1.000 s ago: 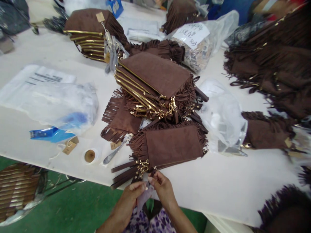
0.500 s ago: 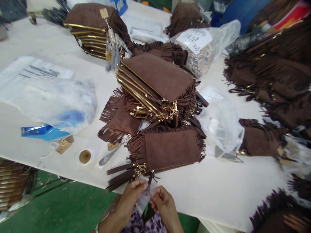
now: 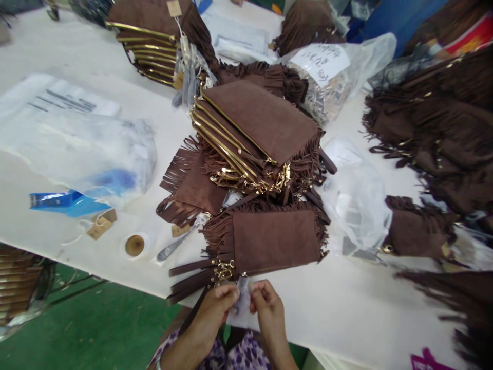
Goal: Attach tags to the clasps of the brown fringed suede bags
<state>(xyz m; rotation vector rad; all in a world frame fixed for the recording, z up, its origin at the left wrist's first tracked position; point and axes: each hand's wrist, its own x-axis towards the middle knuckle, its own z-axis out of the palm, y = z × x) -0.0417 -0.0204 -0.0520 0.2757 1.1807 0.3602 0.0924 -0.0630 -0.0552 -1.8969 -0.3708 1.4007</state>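
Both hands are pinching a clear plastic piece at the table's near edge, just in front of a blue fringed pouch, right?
No: the fringed pouch is brown, not blue, as the head view shows. The left hand and right hand do pinch the clear plastic piece at the near edge of the table, just in front of it.

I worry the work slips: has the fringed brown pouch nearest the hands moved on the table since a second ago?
No. The fringed pouch lies at the same spot beside the tape roll to its left; only the camera view shifted.
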